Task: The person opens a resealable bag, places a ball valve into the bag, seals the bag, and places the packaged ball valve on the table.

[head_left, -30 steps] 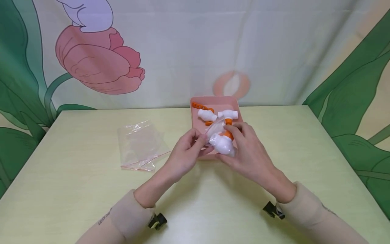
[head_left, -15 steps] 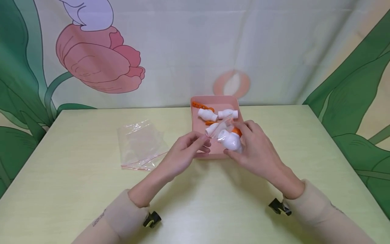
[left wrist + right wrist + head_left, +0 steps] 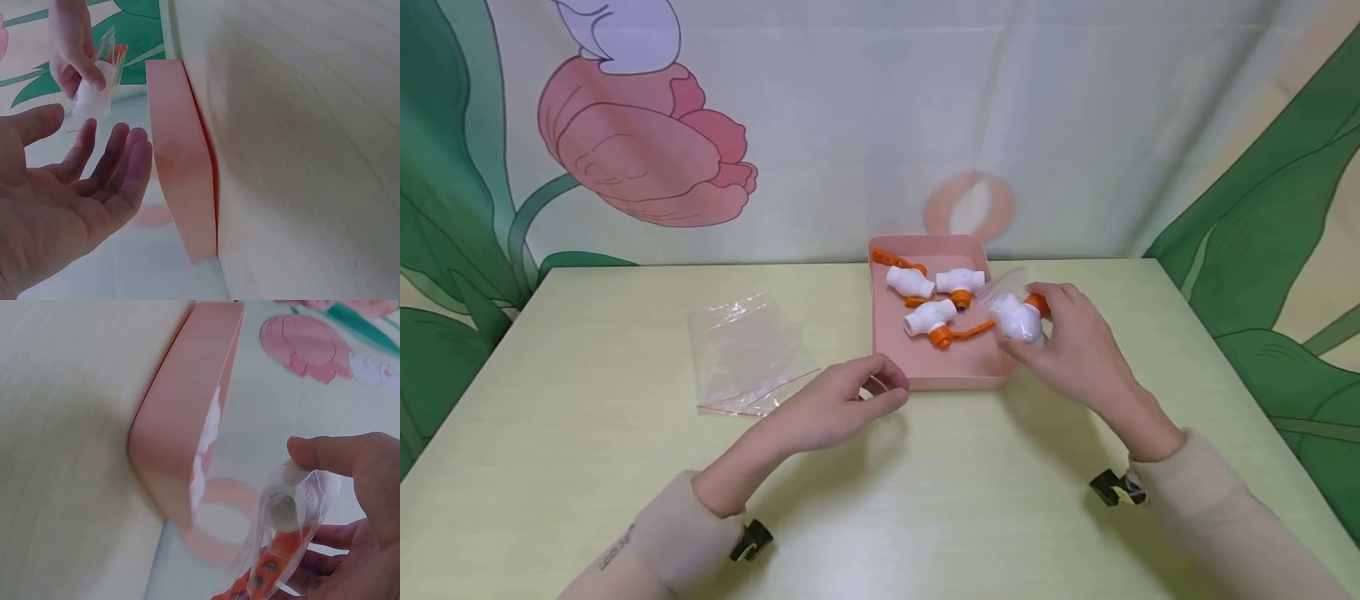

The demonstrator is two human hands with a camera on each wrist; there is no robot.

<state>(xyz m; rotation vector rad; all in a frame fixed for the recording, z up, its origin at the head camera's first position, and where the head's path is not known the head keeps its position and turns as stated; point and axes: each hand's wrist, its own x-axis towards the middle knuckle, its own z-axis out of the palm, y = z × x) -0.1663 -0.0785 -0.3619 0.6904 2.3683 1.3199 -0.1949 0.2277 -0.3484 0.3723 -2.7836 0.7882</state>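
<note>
My right hand (image 3: 1078, 346) grips a white ball valve (image 3: 1018, 320) with an orange handle, sealed in a clear zip bag, above the tray's right edge. In the right wrist view, the valve's round opening (image 3: 284, 509) and holed orange handle (image 3: 269, 567) show through the plastic. My left hand (image 3: 842, 404) holds nothing; its fingers are loosely bent beside the front left corner of the pink tray (image 3: 958, 383). Inside that tray lie three unbagged white valves with orange handles: one at back left (image 3: 910, 283), a second at back right (image 3: 960, 281), a third in the middle (image 3: 931, 318).
Flat clear zip bags (image 3: 748, 354) with red seal lines lie on the table (image 3: 587, 467), left of the tray. A printed curtain (image 3: 820, 125) hangs behind the table's back edge. Beige sleeves with small black wrist cameras (image 3: 751, 540) cover both forearms.
My right hand has carried the bagged valve right, away from over the tray's middle. My left hand has let go of the bag and drawn back toward the front left, uncovering the middle valve.
</note>
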